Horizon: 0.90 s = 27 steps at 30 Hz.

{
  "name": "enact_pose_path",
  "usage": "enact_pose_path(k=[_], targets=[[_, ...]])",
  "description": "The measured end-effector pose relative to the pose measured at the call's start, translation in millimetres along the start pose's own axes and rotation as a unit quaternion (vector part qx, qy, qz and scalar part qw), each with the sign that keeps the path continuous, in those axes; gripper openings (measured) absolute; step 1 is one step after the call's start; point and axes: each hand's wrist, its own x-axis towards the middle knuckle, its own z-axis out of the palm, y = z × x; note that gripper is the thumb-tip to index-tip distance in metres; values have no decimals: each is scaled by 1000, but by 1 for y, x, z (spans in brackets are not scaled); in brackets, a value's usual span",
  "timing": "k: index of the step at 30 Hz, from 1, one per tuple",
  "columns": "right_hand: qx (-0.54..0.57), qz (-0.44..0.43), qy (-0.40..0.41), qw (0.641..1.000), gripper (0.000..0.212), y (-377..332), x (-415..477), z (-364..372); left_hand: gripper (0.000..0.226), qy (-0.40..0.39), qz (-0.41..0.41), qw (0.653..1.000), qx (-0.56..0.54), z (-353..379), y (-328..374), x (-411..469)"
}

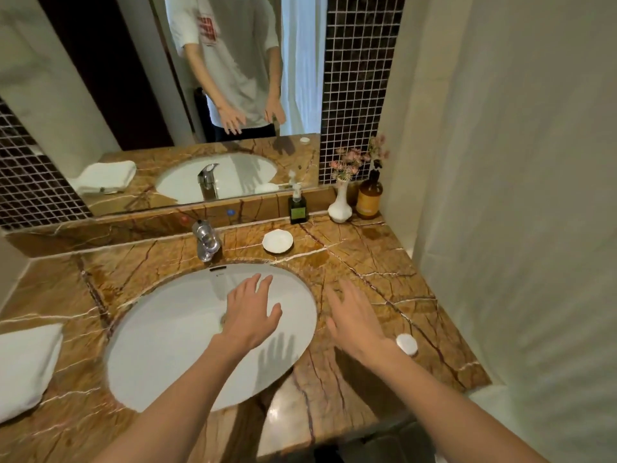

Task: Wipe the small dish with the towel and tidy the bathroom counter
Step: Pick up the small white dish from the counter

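Your left hand (252, 315) over the sink (160, 345), fingers spread, empty, your right hand (355, 320) likewise over the counter (384, 262), small dish (277, 241) at twelve o'clock, folded towel (23, 365) at nine.

Glossy veined marble counter (367, 262), chrome faucet (206, 240) (mirror-bright), soft cloth towel (23, 369)

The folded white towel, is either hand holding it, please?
No: the folded white towel lies untouched at the counter's left edge.
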Motion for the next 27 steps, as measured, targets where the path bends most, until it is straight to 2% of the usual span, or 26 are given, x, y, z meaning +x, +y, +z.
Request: enact_pose_path(k=[4,12,18,21,24,27], targets=[[-1,-34,-17,999,67,16,51,3,63,-2,-20,1000,10,0,6,46],[6,-81,-67,994,61,35,132,22,59,-2,-93,996,9,7,1,96],[10,-97,-117,988,60,37,188,43,55,-27,-145,988,-55,23,-16,127],[16,-89,-130,987,58,34,219,51,52,-9,-152,982,-112,33,-25,148],[60,-48,-133,988,45,30,251,61,41,38,-187,955,-227,43,-31,171],[114,-5,-122,986,28,31,284,74,30,83,-269,897,-340,54,-39,194]])
